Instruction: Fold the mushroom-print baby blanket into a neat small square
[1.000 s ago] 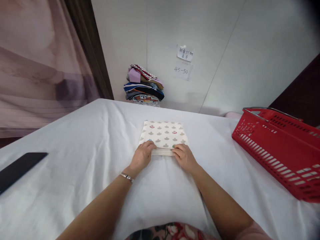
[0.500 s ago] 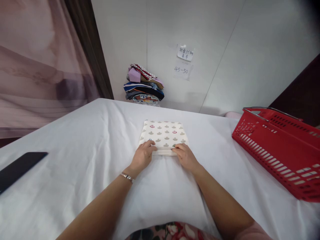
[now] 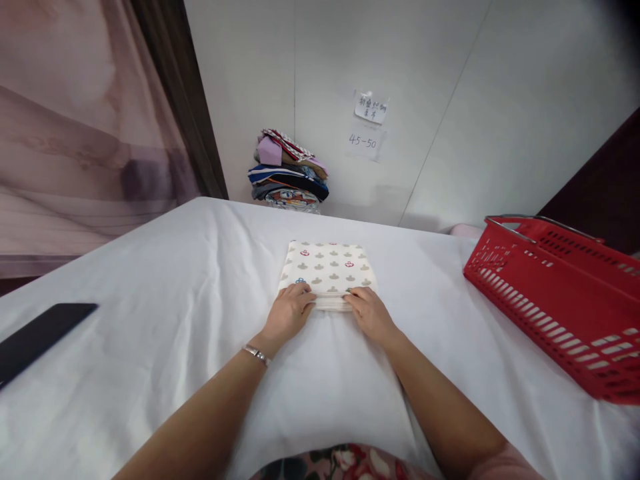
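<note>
Cloth (image 3: 331, 268), mid-frame: left hand (image 3: 287, 312) and right hand (image 3: 371, 313) pinch its near edge, fingers (image 3: 299, 290) nearly closed, seemingly squaring; next needs even tension.

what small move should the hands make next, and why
I'd suggest a light press and draw of the fingertips along the near edge of the folded cloth, to even it. The left hand and right hand both touch that edge, one near each corner, and several pale layers show stacked between them.
</note>
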